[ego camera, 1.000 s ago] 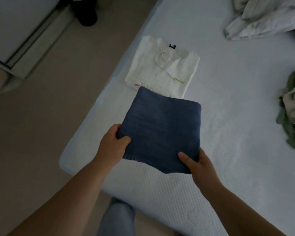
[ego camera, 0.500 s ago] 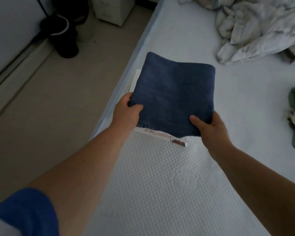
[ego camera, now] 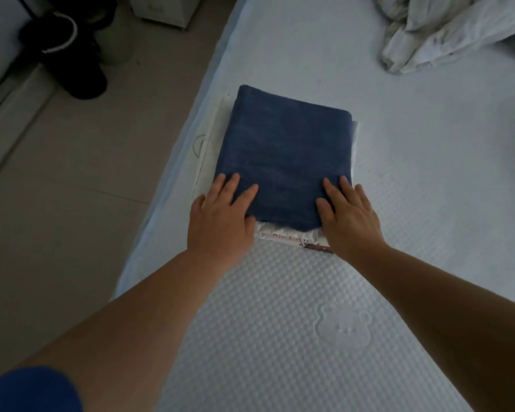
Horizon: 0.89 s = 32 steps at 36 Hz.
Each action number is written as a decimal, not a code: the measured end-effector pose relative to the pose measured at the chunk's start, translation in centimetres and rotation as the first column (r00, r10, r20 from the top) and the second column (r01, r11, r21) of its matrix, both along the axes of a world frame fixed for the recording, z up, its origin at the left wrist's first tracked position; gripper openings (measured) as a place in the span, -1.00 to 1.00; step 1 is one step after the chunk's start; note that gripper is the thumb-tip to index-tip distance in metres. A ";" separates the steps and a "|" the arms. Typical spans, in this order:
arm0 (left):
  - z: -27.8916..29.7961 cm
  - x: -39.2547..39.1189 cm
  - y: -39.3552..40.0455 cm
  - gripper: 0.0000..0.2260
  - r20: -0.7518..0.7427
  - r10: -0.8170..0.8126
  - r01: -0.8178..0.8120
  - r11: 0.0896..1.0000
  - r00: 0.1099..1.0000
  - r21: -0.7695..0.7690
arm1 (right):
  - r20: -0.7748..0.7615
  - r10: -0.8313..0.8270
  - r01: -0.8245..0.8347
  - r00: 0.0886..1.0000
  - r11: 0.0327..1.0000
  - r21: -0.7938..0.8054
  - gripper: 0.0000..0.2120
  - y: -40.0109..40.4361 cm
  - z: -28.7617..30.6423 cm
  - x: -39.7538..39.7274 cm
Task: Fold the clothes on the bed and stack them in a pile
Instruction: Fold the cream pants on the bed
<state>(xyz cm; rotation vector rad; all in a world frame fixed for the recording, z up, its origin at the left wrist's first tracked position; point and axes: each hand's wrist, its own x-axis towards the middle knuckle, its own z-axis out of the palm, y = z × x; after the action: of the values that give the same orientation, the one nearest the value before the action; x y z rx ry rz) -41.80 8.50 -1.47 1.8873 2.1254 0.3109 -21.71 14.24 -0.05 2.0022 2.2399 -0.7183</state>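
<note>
The bed (ego camera: 428,203) fills most of my view, its quilted white cover running from near my body up to the far end. At the far right corner a heap of crumpled pale clothes (ego camera: 446,28) lies loose and unfolded, so I judge the job only partly done. Nearer, at the bed's left edge, sits my pile: a folded blue garment (ego camera: 286,162) lies squarely on top of a folded white garment (ego camera: 208,144), whose edges peek out on the left and at the near side. My left hand (ego camera: 220,221) and right hand (ego camera: 351,221) both rest flat on the near corners of the blue piece, fingers straight and spread, pressing down; my grip has hold of nothing. The blue cloth looks thick, soft and fairly heavy, likely to stay put. The pale heap looks light and floppy; I would take it by a hem or seam and shake it out.
</note>
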 end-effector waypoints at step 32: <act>6.1 38.1 -2.3 -0.73 0.343 -0.140 0.257 0.911 0.929 -0.322 | -0.051 -0.537 0.496 0.842 0.807 -0.322 -0.70 -15.7 5.1 39.3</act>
<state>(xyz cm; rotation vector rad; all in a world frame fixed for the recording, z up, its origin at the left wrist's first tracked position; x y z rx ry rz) -3.70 6.17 4.62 1.6910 1.6320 0.1470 17.60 -1.47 5.05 2.4740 1.4930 -1.1921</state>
